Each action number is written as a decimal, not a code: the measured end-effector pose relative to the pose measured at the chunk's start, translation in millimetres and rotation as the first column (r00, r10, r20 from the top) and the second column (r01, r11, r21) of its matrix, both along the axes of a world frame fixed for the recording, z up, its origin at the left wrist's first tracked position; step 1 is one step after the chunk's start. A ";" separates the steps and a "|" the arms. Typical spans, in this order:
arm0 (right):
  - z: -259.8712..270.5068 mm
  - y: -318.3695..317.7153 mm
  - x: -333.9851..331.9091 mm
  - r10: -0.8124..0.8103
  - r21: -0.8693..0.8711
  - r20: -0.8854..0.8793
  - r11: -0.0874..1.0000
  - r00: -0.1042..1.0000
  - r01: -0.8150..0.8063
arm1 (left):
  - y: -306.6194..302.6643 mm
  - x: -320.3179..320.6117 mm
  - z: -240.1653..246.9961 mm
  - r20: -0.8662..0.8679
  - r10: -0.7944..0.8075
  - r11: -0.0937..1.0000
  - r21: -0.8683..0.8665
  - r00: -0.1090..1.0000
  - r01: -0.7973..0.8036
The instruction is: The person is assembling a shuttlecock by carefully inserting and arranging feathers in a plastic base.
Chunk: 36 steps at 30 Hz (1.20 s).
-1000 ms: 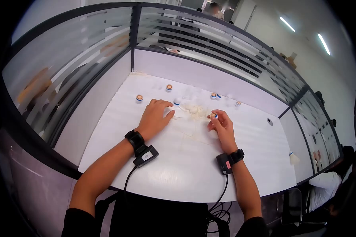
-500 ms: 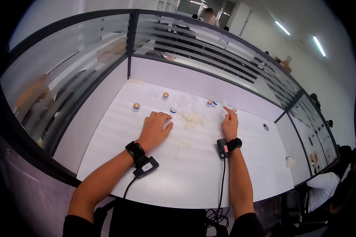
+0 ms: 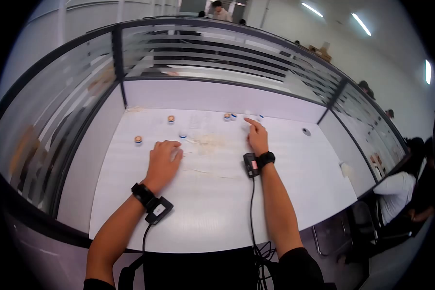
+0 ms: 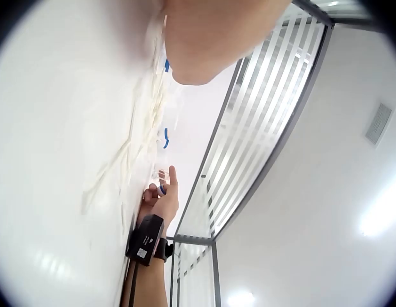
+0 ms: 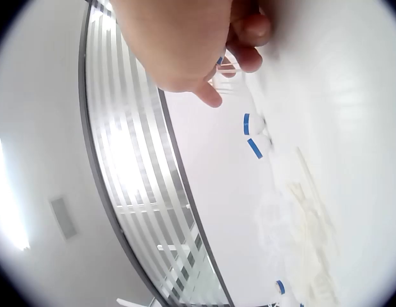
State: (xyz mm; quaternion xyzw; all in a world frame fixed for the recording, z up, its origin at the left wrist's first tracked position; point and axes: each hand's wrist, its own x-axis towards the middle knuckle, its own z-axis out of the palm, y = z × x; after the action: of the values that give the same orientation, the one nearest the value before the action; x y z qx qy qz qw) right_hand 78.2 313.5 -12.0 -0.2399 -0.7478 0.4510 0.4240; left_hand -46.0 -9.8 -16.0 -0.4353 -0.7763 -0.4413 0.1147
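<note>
One white desk (image 3: 208, 217) lay beneath a person's left hand (image 3: 163, 166) and right hand (image 3: 258, 139).
The left hand was loosely bent, thumb apart, with nothing visible in its hold. A heap of thin pale sticks (image 3: 210, 142) lay at its two o'clock and the right hand's nine, nearer the left, its long axis roughly nine to three. The right hand, index straight, others curled, held a small clear, blue-banded container (image 5: 221, 62); its tilt could not be told.

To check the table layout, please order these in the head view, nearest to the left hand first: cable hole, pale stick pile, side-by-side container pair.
From the left hand:
1. Pale stick pile, just to its right
2. Container pair, farther back, right
3. Cable hole, far right
</note>
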 end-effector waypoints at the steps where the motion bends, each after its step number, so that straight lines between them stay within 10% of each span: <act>1: -0.7 -2.5 3.3 0.023 -0.044 -0.033 0.999 0.999 -0.025 | 0.6 0.5 1.4 0.003 -0.004 1.000 0.017 1.000 0.004; 4: -3.7 -10.5 13.2 0.061 -0.118 -0.083 0.991 0.995 -0.070 | 4.5 2.1 5.0 -0.099 -0.024 0.996 0.080 0.995 0.032; 11: 13.4 -83.6 41.6 0.079 -0.250 -0.233 0.958 0.969 -0.138 | 11.2 22.3 21.4 0.244 -0.230 0.967 0.164 0.942 0.194; 23: 28.9 -158.2 26.4 0.652 -0.168 0.037 0.751 0.757 -0.638 | 14.2 24.3 19.9 0.525 -0.421 0.899 0.350 0.739 0.264; 36: 26.4 -158.8 20.4 0.663 -0.172 0.055 0.743 0.747 -0.647 | 10.8 17.8 14.7 0.478 -0.394 0.901 0.368 0.785 0.229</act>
State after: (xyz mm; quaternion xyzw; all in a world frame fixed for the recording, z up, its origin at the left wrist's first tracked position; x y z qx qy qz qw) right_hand 98.6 154.7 14.3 -0.0161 -0.7729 0.6090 0.1774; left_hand -28.2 1.0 -1.3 -0.3945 -0.6195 -0.6677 -0.1219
